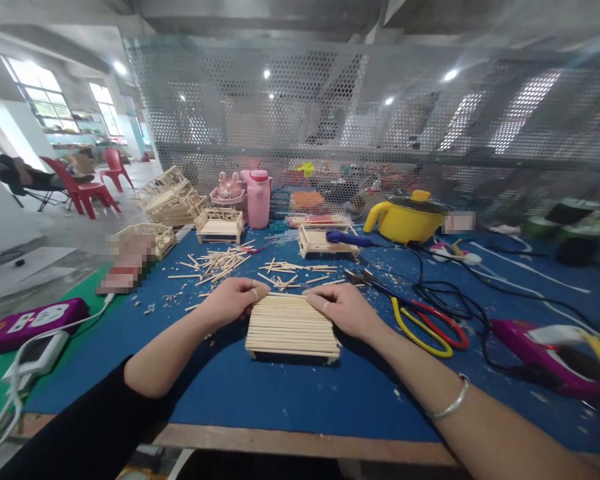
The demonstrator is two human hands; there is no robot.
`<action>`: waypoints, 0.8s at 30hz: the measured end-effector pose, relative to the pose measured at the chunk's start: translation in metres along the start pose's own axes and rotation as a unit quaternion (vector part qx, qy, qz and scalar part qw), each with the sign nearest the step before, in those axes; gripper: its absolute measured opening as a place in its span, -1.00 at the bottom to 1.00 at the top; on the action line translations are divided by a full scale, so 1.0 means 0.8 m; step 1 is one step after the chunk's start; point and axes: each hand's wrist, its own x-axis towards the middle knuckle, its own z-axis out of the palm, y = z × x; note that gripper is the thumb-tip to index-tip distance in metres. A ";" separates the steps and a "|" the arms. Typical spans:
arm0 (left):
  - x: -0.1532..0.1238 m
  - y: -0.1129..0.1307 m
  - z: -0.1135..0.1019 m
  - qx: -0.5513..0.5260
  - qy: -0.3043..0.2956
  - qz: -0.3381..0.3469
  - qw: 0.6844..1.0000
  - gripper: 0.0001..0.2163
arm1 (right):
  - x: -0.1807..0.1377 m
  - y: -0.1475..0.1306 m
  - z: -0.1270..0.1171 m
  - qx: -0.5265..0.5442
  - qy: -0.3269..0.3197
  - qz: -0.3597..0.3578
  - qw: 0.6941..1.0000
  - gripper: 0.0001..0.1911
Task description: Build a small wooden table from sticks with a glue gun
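A slatted panel of thin wooden sticks [293, 327] stands low on the blue table in front of me, short feet showing under its near edge. My left hand [235, 299] grips its far left corner, thumb on top and fingers curled behind. At the far right corner my right hand [343, 307] holds it the same way, fingertips partly hidden. Just beyond the panel lie loose wooden sticks [223, 265] in a scattered pile. Pliers with blue handles [377, 285] and scissors with red and yellow handles [425, 327] rest to the right of my right hand.
Small stick-built bed frames [220, 227] stand at the back, with others stacked on the left. A yellow pot [407, 219], a pink bottle [259, 200] and black cables [425, 287] occupy the rear and right. A purple glue gun [545, 357] lies right; a purple box [35, 323] lies left.
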 end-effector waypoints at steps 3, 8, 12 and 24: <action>-0.001 -0.001 -0.002 0.002 -0.007 0.003 1.000 -0.58 | 0.001 0.000 -0.007 0.019 -0.005 0.005 1.000 -0.70; -0.003 -0.002 -0.007 0.024 -0.010 -0.007 1.000 -0.57 | -0.007 0.005 -0.049 0.059 -0.014 0.122 0.991 -0.76; -0.006 0.002 -0.006 0.063 0.010 -0.014 0.998 -0.59 | -0.021 0.006 -0.060 -0.055 -0.191 0.096 0.975 -0.76; -0.010 0.004 -0.007 0.155 0.037 0.015 0.987 -0.64 | -0.007 0.014 -0.038 -0.185 0.062 0.047 0.980 -0.71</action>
